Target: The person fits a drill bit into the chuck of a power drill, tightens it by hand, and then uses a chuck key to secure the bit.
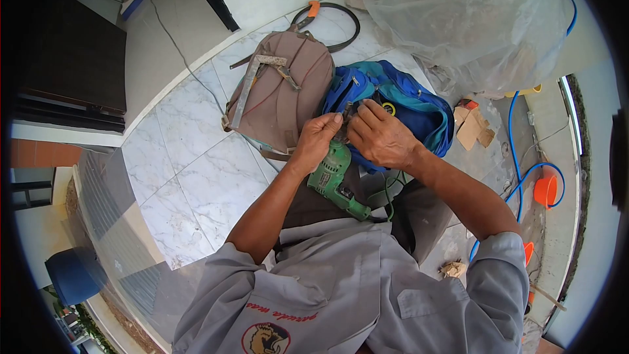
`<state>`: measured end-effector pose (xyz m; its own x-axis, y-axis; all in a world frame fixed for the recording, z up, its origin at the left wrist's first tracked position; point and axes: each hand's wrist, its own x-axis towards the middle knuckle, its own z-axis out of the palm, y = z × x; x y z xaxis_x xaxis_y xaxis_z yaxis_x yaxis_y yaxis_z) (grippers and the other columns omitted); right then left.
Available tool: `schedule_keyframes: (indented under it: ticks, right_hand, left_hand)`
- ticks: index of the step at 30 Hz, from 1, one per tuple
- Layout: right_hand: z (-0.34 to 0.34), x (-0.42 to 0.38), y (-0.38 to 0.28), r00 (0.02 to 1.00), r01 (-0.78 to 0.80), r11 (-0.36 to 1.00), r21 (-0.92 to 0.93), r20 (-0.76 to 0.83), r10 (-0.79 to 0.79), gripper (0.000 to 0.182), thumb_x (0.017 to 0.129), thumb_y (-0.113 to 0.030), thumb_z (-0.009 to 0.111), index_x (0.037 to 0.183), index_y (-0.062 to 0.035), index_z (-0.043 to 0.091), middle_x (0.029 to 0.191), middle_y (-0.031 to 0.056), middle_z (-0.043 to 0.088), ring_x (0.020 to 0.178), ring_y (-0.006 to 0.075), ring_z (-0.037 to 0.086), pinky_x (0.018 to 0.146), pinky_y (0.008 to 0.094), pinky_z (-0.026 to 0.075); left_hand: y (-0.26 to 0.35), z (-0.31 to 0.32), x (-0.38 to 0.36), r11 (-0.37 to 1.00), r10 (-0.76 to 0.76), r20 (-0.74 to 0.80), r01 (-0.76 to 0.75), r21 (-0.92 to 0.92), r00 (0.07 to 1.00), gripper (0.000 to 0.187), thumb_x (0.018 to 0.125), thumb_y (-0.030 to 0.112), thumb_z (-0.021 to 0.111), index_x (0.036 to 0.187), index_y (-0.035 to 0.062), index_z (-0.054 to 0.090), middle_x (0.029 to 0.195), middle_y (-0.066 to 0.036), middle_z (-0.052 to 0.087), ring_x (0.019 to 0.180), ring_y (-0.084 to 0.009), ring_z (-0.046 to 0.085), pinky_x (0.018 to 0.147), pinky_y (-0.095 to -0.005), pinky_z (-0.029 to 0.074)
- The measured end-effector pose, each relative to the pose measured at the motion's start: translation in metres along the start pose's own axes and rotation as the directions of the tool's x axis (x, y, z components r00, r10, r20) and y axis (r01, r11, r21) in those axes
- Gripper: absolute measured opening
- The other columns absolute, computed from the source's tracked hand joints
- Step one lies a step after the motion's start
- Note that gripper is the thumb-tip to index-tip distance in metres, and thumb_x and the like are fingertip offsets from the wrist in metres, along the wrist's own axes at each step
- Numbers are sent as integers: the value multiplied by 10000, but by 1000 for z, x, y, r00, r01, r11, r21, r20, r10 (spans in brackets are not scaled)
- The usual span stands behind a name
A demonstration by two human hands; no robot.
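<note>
A green corded power drill (pixel 331 169) lies across my lap, its chuck end pointing away from me and its handle toward my belly. My left hand (pixel 318 141) is closed around the chuck, thumb along its side. Just to the right of the chuck, my right hand (pixel 382 136) is closed in a pinch with its knuckles up. Its fingertips are right at the front of the chuck, and I cannot tell what small thing they hold. Beyond my hands sits an open blue backpack (pixel 422 115), with a yellow-and-black tape measure (pixel 388 108) at its opening.
A brown backpack (pixel 298 78) lies to the left with a metal square (pixel 249 92) and a hammer-like tool on it. A handsaw with an orange grip (pixel 314 10) is behind. Clear plastic sheeting (pixel 458 26), a blue hose (pixel 514 137) and an orange bucket (pixel 545 190) are on the right.
</note>
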<state>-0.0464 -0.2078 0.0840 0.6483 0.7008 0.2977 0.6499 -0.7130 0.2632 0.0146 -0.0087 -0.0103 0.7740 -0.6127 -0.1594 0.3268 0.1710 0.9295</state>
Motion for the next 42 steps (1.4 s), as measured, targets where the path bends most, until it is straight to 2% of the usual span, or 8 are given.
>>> schedule_keyframes:
  ticks: [5,15,23,29,32,35,39,42]
  right_hand:
    - [11,1,-6,999,-18,999,32,-46,20,154,819,-173,657,883,-35,677,830,64,571,752,211,579,655,361,442]
    - [52,12,-38,939,-292,937,190,-129,318,143,793,-126,657,897,-62,581,811,77,525,727,248,560,684,403,465]
    - [67,11,-68,810,-481,787,387,-146,568,217,755,-8,696,901,-54,542,828,120,534,721,316,570,694,453,487]
    - [71,16,-90,652,-631,618,469,-112,750,185,838,-12,706,903,-36,535,792,143,543,705,366,599,636,489,493]
    - [68,19,-86,647,-615,596,516,-102,756,186,880,-47,719,910,-37,536,805,140,571,704,377,617,626,498,493]
    - [37,11,-73,648,-622,487,612,54,760,169,893,-92,738,937,-38,585,858,135,611,757,375,630,666,489,503]
    - [19,-10,-56,711,-589,645,486,-67,700,148,898,-119,744,1014,-42,691,936,113,645,895,334,643,808,457,517]
    - [20,-21,-43,795,-516,754,407,-101,599,199,887,-109,755,1072,-39,731,978,98,658,967,308,636,884,446,504]
  left_hand:
    - [24,17,-12,999,37,-24,-36,40,999,305,1137,269,587,1085,-7,705,842,67,523,773,-35,425,676,-243,404]
    - [8,3,-12,997,79,-145,-77,16,986,284,1126,231,599,1119,-32,705,876,27,589,813,-56,493,737,-245,445]
    - [7,9,-15,995,95,-192,-85,56,977,318,1114,256,622,1068,-44,720,834,13,607,814,-74,525,760,-262,464]
    - [1,6,-14,996,54,-171,-40,79,984,293,1118,233,606,1164,-26,735,982,4,680,920,-67,597,866,-243,488]
    - [2,-3,-11,999,25,-132,-21,32,991,293,1120,244,596,1168,-14,728,989,-6,682,920,-76,612,876,-241,498]
    - [10,-10,-14,966,-74,-60,56,-252,996,293,1120,263,591,1195,5,706,998,-17,684,930,-91,640,873,-248,520]
    - [-2,-10,-14,991,64,-59,-71,-114,996,279,1097,239,634,1246,5,666,1028,-57,712,927,-140,687,855,-304,570]
    - [1,-18,-13,990,29,82,-18,-139,996,287,1085,218,654,1266,-4,658,1066,-90,725,932,-166,701,861,-332,585]
